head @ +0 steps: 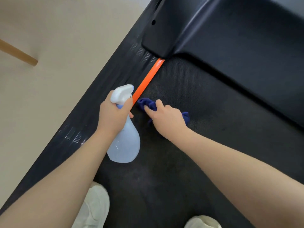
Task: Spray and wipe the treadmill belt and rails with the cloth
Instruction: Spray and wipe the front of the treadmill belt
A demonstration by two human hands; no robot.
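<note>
**Cloth down on the belt beside the orange rail strip**

Your left hand [113,116] wraps the neck of the pale spray bottle [125,142], fingers curled tight, nozzle pointing toward one o'clock. Just right of it, the orange strip [148,78] runs along the rail from seven to one o'clock. Your right hand [166,119] is the nearer to the belt [205,112]: its fingers pinch the bunched blue cloth [148,104] and press it down, the cloth at eleven o'clock from your knuckles, touching the strip's edge.

black treadmill belt [205,112], blue cloth [148,104] on it
</note>
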